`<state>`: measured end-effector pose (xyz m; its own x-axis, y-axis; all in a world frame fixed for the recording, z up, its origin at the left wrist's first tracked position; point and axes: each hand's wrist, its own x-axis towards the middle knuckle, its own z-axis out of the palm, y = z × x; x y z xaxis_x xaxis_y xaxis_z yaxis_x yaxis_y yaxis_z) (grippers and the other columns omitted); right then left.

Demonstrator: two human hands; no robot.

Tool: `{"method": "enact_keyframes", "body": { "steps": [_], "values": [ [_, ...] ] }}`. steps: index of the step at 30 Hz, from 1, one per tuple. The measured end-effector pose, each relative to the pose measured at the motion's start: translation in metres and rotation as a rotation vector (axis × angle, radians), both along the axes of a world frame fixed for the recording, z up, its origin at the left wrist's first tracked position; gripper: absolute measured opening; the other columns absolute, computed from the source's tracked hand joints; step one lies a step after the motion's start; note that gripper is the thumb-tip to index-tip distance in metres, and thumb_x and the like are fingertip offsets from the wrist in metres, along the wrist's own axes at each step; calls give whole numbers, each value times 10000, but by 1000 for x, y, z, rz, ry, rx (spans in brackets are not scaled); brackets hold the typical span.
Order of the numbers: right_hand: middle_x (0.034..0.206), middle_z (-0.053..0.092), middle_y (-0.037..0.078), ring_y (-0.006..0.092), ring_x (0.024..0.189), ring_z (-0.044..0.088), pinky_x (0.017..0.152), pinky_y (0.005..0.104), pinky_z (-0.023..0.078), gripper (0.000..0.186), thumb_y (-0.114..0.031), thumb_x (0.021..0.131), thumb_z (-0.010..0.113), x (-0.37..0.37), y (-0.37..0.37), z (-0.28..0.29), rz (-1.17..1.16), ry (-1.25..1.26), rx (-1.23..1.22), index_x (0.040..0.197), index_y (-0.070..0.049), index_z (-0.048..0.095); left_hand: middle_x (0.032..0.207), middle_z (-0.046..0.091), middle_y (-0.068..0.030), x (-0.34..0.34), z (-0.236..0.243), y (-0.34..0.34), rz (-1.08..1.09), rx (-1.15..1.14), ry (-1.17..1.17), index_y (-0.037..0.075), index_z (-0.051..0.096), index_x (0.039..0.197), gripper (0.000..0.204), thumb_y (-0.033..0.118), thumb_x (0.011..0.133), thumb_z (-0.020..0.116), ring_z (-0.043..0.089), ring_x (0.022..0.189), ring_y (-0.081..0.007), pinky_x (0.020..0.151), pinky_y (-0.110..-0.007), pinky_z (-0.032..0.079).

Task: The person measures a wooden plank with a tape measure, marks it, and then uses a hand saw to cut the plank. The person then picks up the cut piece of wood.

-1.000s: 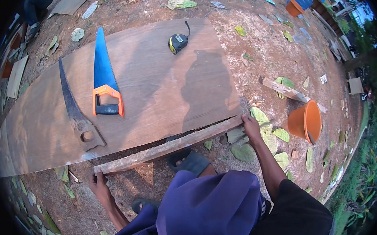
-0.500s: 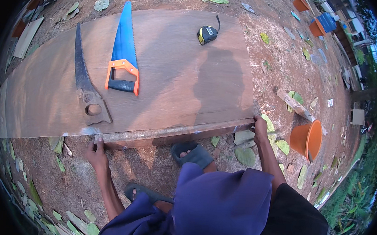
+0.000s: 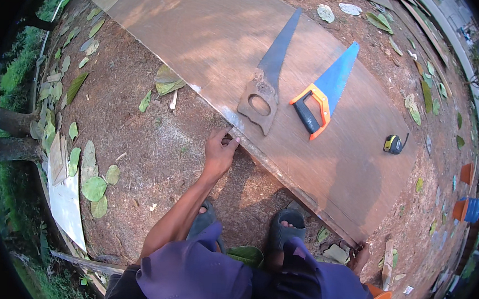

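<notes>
Basically, head view only. Long thin wooden strip (image 3: 292,184) lies along the near edge of the big plywood sheet (image 3: 213,42), on bare dirt. Left hand (image 3: 220,151) has fingers curled onto the strip's left end, gripping it. Right hand (image 3: 361,257) sits at the far right end, mostly hidden behind the knee; can't tell whether it's closed on the strip.

Judgement: the strip is light but long and whippy, so it will sag and twist if held at one point. Hold both ends, as the hands are placed. Edges look rough, splinter risk.

On the sheet, well apart from the hands: old handsaw (image 3: 266,79), blue-bladed saw with orange handle (image 3: 324,91), tape measure (image 3: 392,143).
</notes>
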<state>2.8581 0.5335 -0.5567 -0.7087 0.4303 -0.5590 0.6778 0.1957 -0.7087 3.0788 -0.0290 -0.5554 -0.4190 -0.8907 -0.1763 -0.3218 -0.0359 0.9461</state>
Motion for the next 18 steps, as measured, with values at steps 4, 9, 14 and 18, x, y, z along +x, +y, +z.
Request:
{"method": "enact_keyframes", "body": {
  "steps": [4,9,14,18],
  "values": [
    [969,558,20,169,919,549,874,405,449,195,-293,924,612,5,7,-4,-18,84,-86,1010,-118,621,1110,611,-128,5,-4,6,28,111,111,-99,584,1319,444,45,919,709,650,938,-171,819,-294,538],
    [1114,606,52,193,1028,560,933,400,449,314,-293,959,609,9,7,-8,-39,138,-90,1188,-78,614,1070,684,-137,3,-10,8,64,261,134,-89,542,1364,499,63,924,720,662,962,-171,818,-281,543],
    [1179,623,63,216,1009,606,912,415,468,401,-301,975,610,8,3,-6,29,124,-46,1305,-72,591,1040,708,-156,-8,-14,5,95,189,84,-89,567,1321,460,67,919,728,680,915,-184,816,-304,552],
    [1196,627,60,218,1024,617,908,425,472,436,-308,994,601,6,2,1,67,63,36,1352,-61,569,1025,713,-156,-15,-14,4,162,231,-26,-86,587,1267,411,59,912,734,687,896,-191,808,-318,557]
  ]
}}
